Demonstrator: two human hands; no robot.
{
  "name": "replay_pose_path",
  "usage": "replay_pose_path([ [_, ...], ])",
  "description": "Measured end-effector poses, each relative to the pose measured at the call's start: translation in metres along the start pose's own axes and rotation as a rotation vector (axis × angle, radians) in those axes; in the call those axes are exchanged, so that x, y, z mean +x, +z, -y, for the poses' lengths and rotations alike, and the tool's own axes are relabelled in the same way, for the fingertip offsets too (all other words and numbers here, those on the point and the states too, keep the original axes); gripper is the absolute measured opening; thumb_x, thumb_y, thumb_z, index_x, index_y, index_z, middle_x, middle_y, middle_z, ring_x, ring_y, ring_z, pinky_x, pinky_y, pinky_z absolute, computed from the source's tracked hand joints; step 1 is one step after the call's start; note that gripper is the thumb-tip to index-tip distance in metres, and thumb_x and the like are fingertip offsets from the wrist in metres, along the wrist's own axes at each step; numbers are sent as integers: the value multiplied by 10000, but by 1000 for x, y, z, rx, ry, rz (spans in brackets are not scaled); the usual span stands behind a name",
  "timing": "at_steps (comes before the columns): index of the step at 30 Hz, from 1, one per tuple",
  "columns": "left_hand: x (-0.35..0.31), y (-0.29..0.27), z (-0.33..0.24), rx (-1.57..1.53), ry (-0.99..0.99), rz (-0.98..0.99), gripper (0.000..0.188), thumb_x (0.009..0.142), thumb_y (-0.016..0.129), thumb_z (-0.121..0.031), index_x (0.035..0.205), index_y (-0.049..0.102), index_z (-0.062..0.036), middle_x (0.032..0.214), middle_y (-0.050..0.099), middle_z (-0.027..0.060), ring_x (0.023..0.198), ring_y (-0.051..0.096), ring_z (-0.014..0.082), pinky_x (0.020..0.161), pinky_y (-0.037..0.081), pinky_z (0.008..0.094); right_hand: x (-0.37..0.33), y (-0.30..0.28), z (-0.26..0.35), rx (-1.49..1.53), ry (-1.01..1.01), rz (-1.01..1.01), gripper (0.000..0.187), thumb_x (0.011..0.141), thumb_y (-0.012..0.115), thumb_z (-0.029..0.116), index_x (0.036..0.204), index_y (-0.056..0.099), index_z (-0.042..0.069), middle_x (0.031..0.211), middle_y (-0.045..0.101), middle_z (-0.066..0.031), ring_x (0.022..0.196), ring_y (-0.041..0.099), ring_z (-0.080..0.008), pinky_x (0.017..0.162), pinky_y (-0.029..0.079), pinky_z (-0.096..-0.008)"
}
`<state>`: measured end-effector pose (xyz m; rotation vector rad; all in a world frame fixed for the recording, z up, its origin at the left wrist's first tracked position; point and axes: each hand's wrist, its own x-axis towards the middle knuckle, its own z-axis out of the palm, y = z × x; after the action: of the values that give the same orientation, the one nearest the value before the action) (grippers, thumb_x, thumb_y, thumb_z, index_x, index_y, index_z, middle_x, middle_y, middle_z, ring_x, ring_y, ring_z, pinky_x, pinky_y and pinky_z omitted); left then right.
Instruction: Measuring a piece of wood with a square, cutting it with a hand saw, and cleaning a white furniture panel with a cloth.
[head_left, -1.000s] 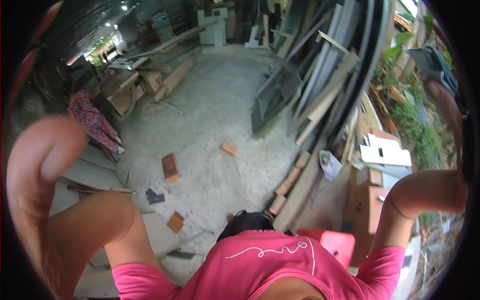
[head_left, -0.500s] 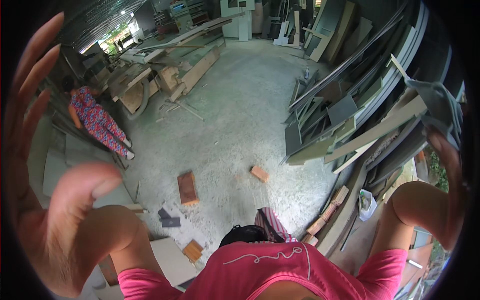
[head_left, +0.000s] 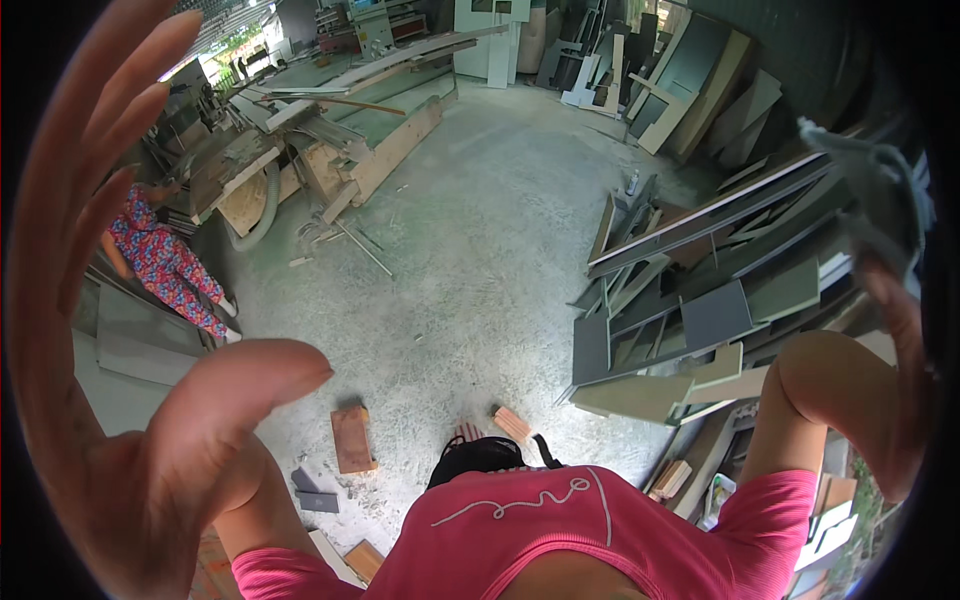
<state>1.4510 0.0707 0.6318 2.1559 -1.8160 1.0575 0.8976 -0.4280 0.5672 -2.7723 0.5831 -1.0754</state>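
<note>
My left hand (head_left: 150,440) is raised close at the left side. Its fingers are stretched apart with the thumb pointing right, and nothing is in it. At the right rim my right hand (head_left: 900,340) is lifted to about the same height. Its fingers are closed on a crumpled grey-blue cloth (head_left: 880,180), which sticks up above the hand. Part of that hand is lost in the dark rim.
Two brick-like blocks, a larger red-brown one (head_left: 353,440) and a smaller one (head_left: 512,423), lie on the concrete floor (head_left: 450,300). Boards and panels (head_left: 715,320) lean along the right. A wood-laden bench (head_left: 400,150) stands far left, near a person in flowered clothes (head_left: 165,260).
My view has shifted forward and turned a little right; the blocks now sit nearer my body. The left thumb reaches farther right and the fingers sit higher. The right hand still holds the cloth.
</note>
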Motion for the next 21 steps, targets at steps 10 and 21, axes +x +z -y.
replay_pose_path([
  [10, 185, 245, 162, -282, 123, -9, 712, 784, 672, -200, 1390, 367, 18, 1440, 358, 215, 1327, 370, 362, 1088, 322, 461, 330, 311, 151, -57, 179, -45, 669, 836, 656, 180, 1420, 358, 45, 1394, 456, -114, 1160, 541, -211, 946, 471, -346],
  [21, 436, 500, 346, -434, 366, -56, 680, 840, 635, -165, 1417, 316, 5, 1431, 388, 182, 1323, 383, 326, 1096, 331, 438, 562, 491, 72, -236, 282, 5, 730, 736, 685, -55, 1385, 449, 181, 1199, 627, -58, 968, 640, -160, 759, 550, -317],
])
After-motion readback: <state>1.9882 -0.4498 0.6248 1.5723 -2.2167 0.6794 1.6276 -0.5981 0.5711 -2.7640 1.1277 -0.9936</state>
